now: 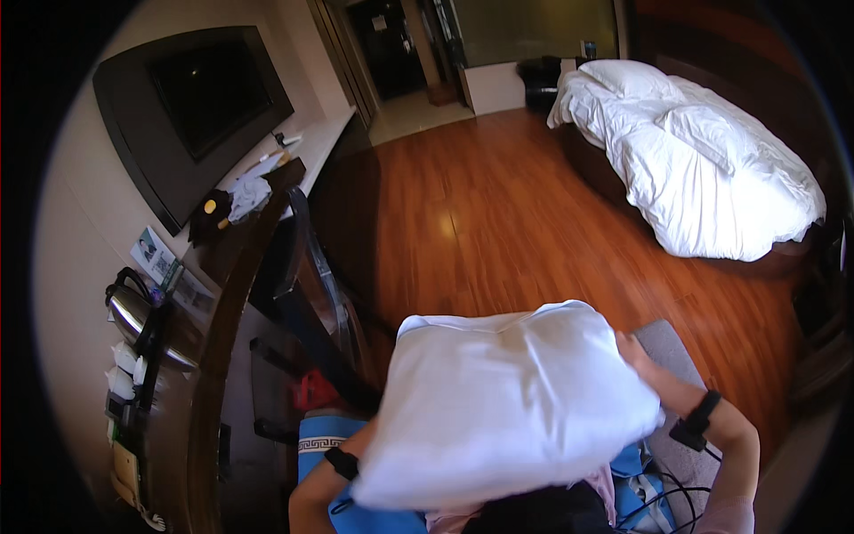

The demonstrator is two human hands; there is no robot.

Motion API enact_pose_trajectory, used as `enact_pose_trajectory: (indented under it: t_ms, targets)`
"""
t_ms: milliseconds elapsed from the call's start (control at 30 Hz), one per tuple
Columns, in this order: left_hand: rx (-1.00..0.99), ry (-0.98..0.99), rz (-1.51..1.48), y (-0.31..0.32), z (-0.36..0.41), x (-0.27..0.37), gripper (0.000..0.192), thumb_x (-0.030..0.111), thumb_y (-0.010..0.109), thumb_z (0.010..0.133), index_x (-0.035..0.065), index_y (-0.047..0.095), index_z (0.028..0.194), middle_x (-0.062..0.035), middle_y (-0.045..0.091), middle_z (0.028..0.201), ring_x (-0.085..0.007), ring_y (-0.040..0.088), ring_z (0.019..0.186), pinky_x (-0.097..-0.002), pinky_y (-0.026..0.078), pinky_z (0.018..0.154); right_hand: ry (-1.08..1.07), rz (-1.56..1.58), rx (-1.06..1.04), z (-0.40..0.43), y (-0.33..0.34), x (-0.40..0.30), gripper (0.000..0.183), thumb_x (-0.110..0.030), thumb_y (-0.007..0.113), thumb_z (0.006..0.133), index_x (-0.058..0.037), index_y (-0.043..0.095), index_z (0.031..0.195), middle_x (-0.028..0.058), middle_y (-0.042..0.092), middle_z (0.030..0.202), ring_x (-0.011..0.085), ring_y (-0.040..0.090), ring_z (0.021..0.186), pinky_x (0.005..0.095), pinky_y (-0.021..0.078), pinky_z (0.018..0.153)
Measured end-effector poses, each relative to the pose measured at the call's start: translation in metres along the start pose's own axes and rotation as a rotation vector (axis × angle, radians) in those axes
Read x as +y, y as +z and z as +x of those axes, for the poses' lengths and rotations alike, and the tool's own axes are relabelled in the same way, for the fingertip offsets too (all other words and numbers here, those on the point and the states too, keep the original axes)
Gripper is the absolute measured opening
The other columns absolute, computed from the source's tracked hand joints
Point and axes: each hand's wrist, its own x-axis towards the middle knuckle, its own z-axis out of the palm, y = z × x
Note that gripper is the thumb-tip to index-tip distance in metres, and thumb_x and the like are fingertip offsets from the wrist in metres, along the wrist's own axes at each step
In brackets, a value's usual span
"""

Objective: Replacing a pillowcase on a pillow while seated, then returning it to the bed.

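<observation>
A plump white pillow [514,407] is held up in front of my body, over the floor. My right hand [632,352] is at the pillow's upper right side, with its fingers partly behind the fabric. The left forearm reaches up to the pillow's left edge, but the pillow hides my left hand. Each forearm wears a black strap, and a small black device [690,432] sits on the right one. Below the pillow are a blue cloth [327,430] with a patterned band and a grey upholstered surface [667,347].
At far right stands a bed with a rumpled white duvet [707,173] and a pillow [630,79]. A dark chair [313,294] is beside the desk [220,374] on the left. The desk holds a steel kettle [130,310], white cups [123,367] and a telephone [127,470]. Black cables [677,494] trail at lower right.
</observation>
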Motion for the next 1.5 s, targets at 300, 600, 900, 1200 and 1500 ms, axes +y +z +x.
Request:
enact_pose_trajectory:
  t_ms: [300,600,900,1200,1500]
  targets:
    - [-0.072,0.182,-0.004,0.076,0.061,0.148,0.023,0.018,0.039,0.075,-0.002,0.046,0.085,-0.0119,0.051,0.079,-0.0211,0.053,0.068,-0.0323,0.044,0.059,-0.313,0.528,0.332,0.083,-0.004,-0.122,0.023,-0.018,0.032,0.074,-0.0014,0.046,0.066,0.006,0.046,0.058,0.0138,0.045,0.048,0.0299,0.0351,0.038]
    - [-0.141,0.465,-0.015,0.099,0.032,0.25,0.023,0.016,0.04,0.076,-0.0026,0.047,0.087,-0.0135,0.052,0.084,-0.0194,0.053,0.073,-0.0288,0.043,0.064,-0.808,0.168,0.515,0.07,-0.03,-0.235,0.046,-0.036,0.034,0.078,0.0047,0.051,0.063,0.0057,0.049,0.057,0.0116,0.044,0.05,0.0254,0.0356,0.047]
    - [-0.141,0.143,0.043,0.013,0.029,0.094,0.035,0.023,0.044,0.076,0.0005,0.042,0.102,-0.0107,0.049,0.095,-0.0186,0.049,0.084,-0.0283,0.04,0.071,-0.357,0.244,0.155,0.053,-0.026,-0.086,0.026,-0.024,0.047,0.073,-0.0002,0.053,0.064,0.0033,0.052,0.059,0.011,0.046,0.051,0.0273,0.0378,0.047]
    - [-0.234,0.375,-0.167,0.076,0.013,0.261,0.037,0.029,0.039,0.076,-0.0048,0.045,0.09,-0.0165,0.051,0.088,-0.0249,0.05,0.082,-0.035,0.04,0.074,-0.63,0.377,0.268,0.041,-0.057,-0.245,0.031,-0.034,0.049,0.072,-0.0046,0.053,0.066,0.0038,0.048,0.053,0.0113,0.045,0.045,0.0243,0.0367,0.042]
    - [-0.102,0.116,-0.032,0.049,-0.035,0.173,0.031,0.022,0.043,0.075,-0.0023,0.045,0.094,-0.0151,0.05,0.091,-0.0234,0.049,0.084,-0.0332,0.038,0.077,-0.373,0.304,0.328,0.017,-0.074,-0.136,0.024,-0.023,0.047,0.071,0.0,0.049,0.068,0.0068,0.049,0.061,0.0162,0.046,0.046,0.0275,0.0381,0.044]
